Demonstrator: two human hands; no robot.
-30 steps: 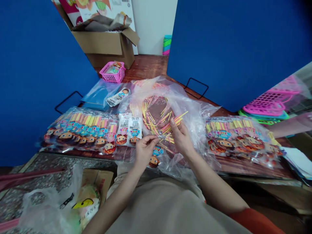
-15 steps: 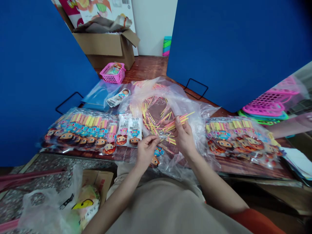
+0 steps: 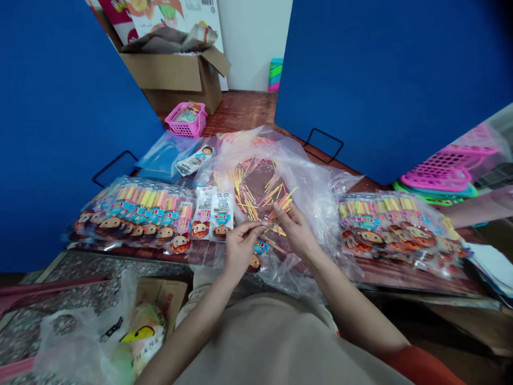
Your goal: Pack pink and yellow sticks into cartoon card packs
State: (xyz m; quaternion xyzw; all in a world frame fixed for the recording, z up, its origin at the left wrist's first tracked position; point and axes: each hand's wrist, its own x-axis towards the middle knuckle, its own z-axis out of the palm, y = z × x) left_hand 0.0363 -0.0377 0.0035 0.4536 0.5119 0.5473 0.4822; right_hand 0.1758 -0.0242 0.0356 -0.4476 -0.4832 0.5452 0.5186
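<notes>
My left hand [image 3: 241, 247] pinches the top edge of a small clear printed packet [image 3: 256, 256] that hangs below its fingers. My right hand [image 3: 295, 231] is closed on a bunch of thin pink and yellow sticks [image 3: 285, 201], close to the packet's mouth; its fingertips are partly hidden. Behind both hands a large clear plastic bag [image 3: 316, 176] lies spread with its mouth wide, and many loose sticks [image 3: 245, 187] are scattered inside. Two flat printed packets [image 3: 222, 216] lie just left of the bag.
Filled stick packets [image 3: 148, 214] lie in an overlapping row at left, and another group of packets [image 3: 385, 227] at right. A pink basket [image 3: 187, 120], a cardboard box [image 3: 176, 75] and blue panels [image 3: 385, 80] stand behind. Another person's arm [image 3: 481, 208] reaches in from the right.
My right hand has moved left and slightly down with the sticks, nearer to the packet. My left hand keeps its pinch in nearly the same place.
</notes>
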